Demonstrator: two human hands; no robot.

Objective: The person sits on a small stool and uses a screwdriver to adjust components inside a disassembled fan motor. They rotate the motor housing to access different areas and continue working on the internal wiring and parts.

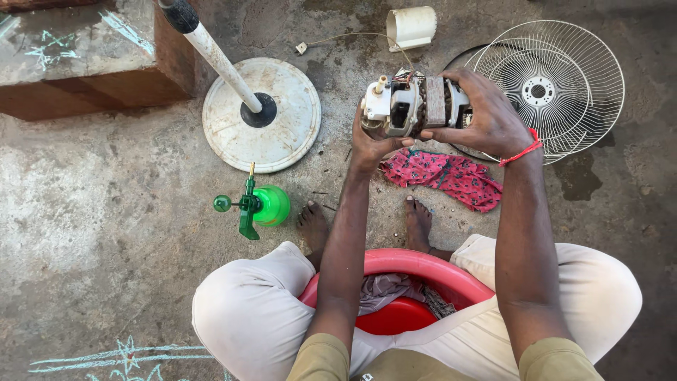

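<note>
Bare concrete floor [106, 212] surrounds a seated person whose left hand [372, 144] and right hand [486, 116] clasp a fan motor [412, 104] from both ends, above a pink cloth [448, 176], right of the round white fan base [262, 116], beside wire grilles [564, 77].

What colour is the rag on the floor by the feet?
The rag is pink-red with small dark and light speckles, seen from the head camera.

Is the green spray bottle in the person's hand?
No, the green spray bottle stands alone on the floor; both hands hold the fan motor.
</note>
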